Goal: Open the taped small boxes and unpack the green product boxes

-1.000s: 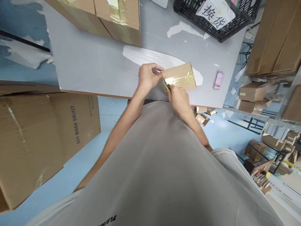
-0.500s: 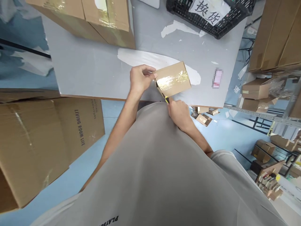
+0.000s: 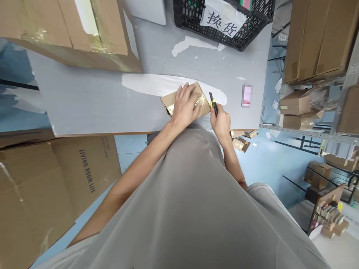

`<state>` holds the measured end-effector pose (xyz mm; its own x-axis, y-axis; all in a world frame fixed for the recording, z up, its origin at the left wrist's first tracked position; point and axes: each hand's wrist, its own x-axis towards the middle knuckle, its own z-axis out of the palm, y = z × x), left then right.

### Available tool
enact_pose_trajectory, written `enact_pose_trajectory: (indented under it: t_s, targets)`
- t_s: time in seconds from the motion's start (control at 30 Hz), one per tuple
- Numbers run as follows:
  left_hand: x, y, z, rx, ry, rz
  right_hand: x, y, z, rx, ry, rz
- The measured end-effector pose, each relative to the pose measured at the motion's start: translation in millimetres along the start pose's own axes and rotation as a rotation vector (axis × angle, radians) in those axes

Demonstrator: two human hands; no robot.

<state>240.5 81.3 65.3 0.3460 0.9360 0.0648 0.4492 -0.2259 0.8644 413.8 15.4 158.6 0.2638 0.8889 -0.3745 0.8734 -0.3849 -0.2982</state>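
Observation:
A small cardboard box (image 3: 203, 105) with shiny clear tape lies near the front edge of the table. My left hand (image 3: 185, 104) is laid across its top, the fingers spread toward the far edge and the thumb near the close edge, holding it. At the box's left end a dark gap shows at the edge. My right hand (image 3: 220, 121) is closed around a black and yellow utility knife (image 3: 214, 106). The blade points up and away from me, just right of the box and apart from it. Under the box runs a white patch (image 3: 146, 84) on the tabletop.
A large taped carton (image 3: 98, 61) stands at the table's back left. Behind sits a black plastic crate (image 3: 186, 18) with a paper label. A blurred pink item (image 3: 246, 96) lies to the right. Another big carton (image 3: 92, 160) is at the lower left, and shelves with boxes (image 3: 294, 101) stand right.
My left hand has gone from pinching the box's left end to lying over its top. The box has turned and shifted left. The knife has moved from its left end to its right side.

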Motion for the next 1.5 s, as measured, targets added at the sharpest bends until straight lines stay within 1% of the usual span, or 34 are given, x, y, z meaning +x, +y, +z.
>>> enact_pose_trajectory:
  t_s: [0.07,0.23,0.4,0.53,0.8,1.0,1.13,1.3,1.5]
  targets:
    - [-2,-4,2.3,0.016,-0.001,0.007,-5,-4,1,-0.017,-0.033,0.007]
    - [-6,-6,-3.1,0.007,-0.011,0.015,-17,-14,-7,-0.023,-0.084,-0.04]
    - [-6,2,-4.7,-0.001,-0.016,-0.005,-8,-24,-11,-0.074,-0.108,-0.074]
    - [-5,5,-4.6,-0.023,-0.016,-0.018,-2,-28,-12,-0.089,-0.105,-0.09]
    - [-5,2,-3.4,-0.038,-0.022,-0.019,-6,-37,-16,-0.163,-0.117,-0.052]
    - [-4,4,-1.5,-0.056,-0.022,-0.031,3,-49,-16,-0.194,-0.11,-0.026]
    - [-5,1,0.2,-0.034,-0.027,-0.004,-3,-55,-22,-0.264,-0.127,-0.001]
    - [-8,-8,5.3,0.101,-0.032,0.076,-19,-57,-33,-0.398,-0.172,0.038]
    - [-7,-14,10.4,0.122,0.003,0.111,-17,-52,-32,-0.413,-0.171,0.011]
